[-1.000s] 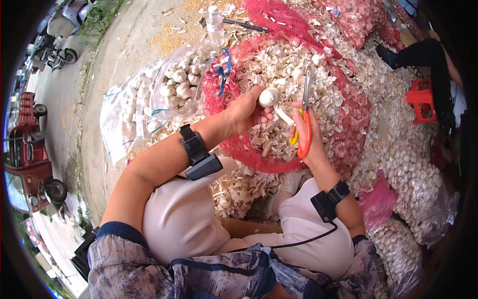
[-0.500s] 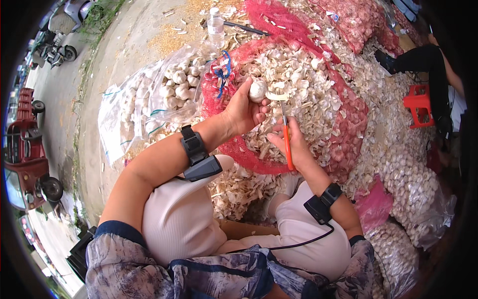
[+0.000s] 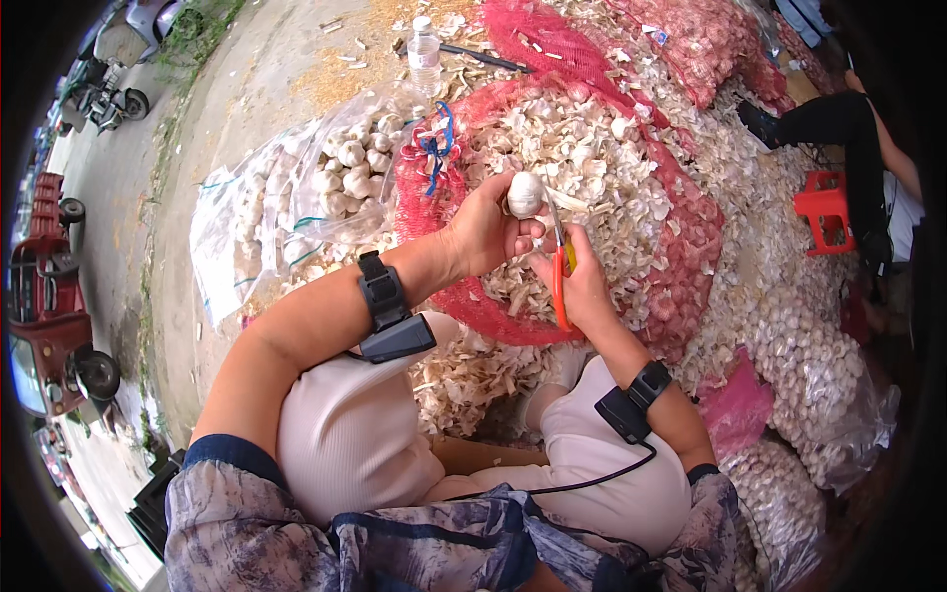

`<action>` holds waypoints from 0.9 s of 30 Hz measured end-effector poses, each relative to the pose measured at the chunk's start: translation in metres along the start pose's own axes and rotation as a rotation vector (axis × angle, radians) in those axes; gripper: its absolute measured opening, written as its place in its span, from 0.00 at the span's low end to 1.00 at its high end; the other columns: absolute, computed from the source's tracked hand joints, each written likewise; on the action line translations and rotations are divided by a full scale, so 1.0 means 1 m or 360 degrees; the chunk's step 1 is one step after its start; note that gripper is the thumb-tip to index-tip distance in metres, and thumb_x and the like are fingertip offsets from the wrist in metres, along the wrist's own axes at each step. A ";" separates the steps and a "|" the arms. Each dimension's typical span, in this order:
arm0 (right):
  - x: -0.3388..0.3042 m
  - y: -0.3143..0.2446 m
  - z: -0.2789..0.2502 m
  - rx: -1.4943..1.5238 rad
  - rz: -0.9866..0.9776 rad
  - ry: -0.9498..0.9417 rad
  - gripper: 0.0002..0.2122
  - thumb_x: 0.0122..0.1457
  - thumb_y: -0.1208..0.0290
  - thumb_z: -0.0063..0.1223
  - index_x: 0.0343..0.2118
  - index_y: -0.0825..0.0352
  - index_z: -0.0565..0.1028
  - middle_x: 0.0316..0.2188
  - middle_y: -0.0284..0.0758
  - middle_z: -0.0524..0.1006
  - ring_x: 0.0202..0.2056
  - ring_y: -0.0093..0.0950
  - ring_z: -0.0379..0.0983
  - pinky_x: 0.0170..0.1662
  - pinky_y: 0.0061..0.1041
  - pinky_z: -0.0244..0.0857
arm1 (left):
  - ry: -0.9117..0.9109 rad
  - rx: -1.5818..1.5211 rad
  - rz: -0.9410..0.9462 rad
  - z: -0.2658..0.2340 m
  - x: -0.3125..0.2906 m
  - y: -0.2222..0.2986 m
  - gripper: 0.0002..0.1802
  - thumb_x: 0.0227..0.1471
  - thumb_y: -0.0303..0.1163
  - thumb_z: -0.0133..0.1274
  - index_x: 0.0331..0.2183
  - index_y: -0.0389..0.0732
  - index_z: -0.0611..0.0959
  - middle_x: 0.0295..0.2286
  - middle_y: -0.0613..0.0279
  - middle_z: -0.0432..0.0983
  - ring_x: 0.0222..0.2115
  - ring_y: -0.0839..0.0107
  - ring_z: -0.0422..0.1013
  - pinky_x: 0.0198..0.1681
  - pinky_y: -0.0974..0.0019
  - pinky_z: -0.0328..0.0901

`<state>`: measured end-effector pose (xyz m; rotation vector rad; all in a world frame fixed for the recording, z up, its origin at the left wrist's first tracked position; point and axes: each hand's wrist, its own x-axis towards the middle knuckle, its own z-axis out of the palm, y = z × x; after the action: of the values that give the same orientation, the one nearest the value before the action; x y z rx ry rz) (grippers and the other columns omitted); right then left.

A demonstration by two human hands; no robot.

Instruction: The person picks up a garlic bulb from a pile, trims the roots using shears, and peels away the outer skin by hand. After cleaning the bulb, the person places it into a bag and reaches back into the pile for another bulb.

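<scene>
My left hand (image 3: 485, 233) is closed round a white garlic bulb (image 3: 526, 194), which shows between thumb and fingers. In my right hand (image 3: 582, 283) is a pair of scissors (image 3: 559, 276) with orange-red handles. Their blades point away from me and reach up beside the bulb's right side; whether they touch it I cannot tell. Both hands are above a red mesh sack (image 3: 464, 301) whose open top is heaped with garlic and loose papery skins (image 3: 602, 187). Left of the sack, a clear plastic bag (image 3: 340, 163) holds cleaned white bulbs.
A water bottle (image 3: 424, 54) stands beyond the plastic bag. More filled red mesh sacks (image 3: 700, 49) lie at the far right. Bags of garlic (image 3: 794, 370) and a red stool (image 3: 825, 212) are on my right, near another person's leg (image 3: 829, 120). Vehicles (image 3: 59, 296) stand at the left.
The garlic bulb has shifted slightly right and nearer me. My right hand has turned the scissors, bringing the blades beside the bulb. A pale piece by the bulb no longer shows there.
</scene>
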<state>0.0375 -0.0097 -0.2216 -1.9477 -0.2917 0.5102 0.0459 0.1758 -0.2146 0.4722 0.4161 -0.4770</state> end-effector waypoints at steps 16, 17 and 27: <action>0.002 0.019 -0.002 0.0076 -0.0063 0.0045 0.19 0.52 0.68 0.60 0.46 0.65 0.68 0.25 0.32 0.74 0.25 0.22 0.70 0.31 0.25 0.65 | -0.0085 0.0350 -0.0073 -0.001 0.002 -0.013 0.30 0.61 0.60 0.28 0.35 0.43 0.72 0.30 0.64 0.68 0.21 0.72 0.64 0.21 0.71 0.57; 0.002 0.017 -0.002 0.0053 -0.0062 0.0063 0.18 0.53 0.68 0.60 0.45 0.66 0.69 0.25 0.33 0.74 0.25 0.22 0.70 0.30 0.24 0.65 | -0.0104 0.0342 -0.0070 0.000 0.002 -0.013 0.30 0.61 0.60 0.28 0.35 0.43 0.72 0.30 0.64 0.69 0.21 0.72 0.64 0.21 0.71 0.57; 0.001 0.007 -0.010 0.0115 -0.0016 0.0008 0.11 0.56 0.69 0.58 0.39 0.68 0.74 0.23 0.29 0.73 0.24 0.16 0.65 0.27 0.19 0.61 | -0.0009 0.0344 -0.0107 -0.004 0.001 -0.004 0.26 0.61 0.58 0.33 0.36 0.46 0.73 0.31 0.65 0.73 0.23 0.74 0.68 0.21 0.72 0.57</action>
<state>0.0428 -0.0203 -0.2240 -1.8766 -0.2758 0.5026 0.0434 0.1748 -0.2193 0.6668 0.3775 -0.5916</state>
